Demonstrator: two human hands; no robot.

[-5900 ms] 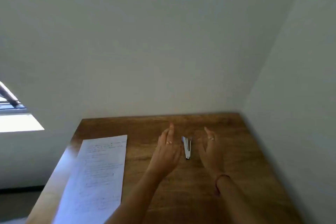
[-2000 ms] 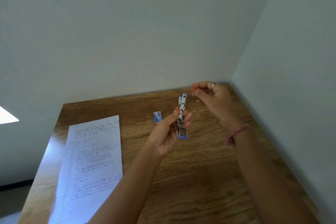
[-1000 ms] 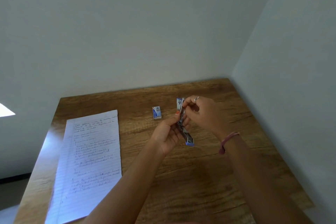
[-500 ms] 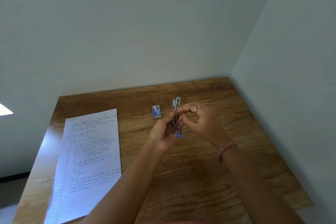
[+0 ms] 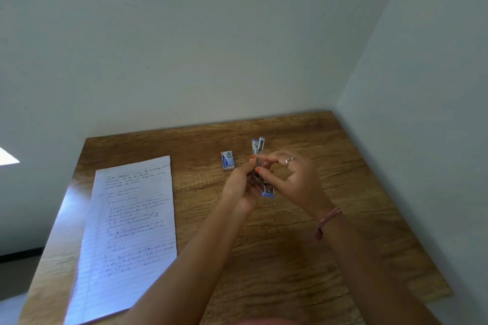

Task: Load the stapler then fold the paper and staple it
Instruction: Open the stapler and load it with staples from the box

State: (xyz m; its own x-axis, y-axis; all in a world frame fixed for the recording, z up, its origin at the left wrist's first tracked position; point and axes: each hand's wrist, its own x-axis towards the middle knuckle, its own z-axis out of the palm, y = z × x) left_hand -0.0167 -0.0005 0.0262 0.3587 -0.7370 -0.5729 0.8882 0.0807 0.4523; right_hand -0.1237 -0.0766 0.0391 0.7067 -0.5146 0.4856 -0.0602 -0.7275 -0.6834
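- Gripping the opened stapler (image 5: 260,155) above the wooden table (image 5: 303,245), the left hand (image 5: 241,187) curls round its lower body.
- Right hand (image 5: 293,179) pinches the stapler's middle with thumb and forefinger.
- Staple box (image 5: 227,160) lies just left of the stapler.
- Handwritten lined paper (image 5: 129,232) lies flat, well left of the stapler.

Desk (image 5: 303,232): brown wood w/ darker grain streaks; paper (image 5: 132,219): white, thin ruled lines, dark handwritten script. Stapler (image 5: 260,163): silver metal w/ blue-violet end; small box (image 5: 227,160) by it: white & blue w/ a bit of red print. Left hand (image 5: 240,187) & right hand (image 5: 293,179): orange nail polish, silver ring on right, pink band (image 5: 326,221) at right wrist; walls pale grey-white.
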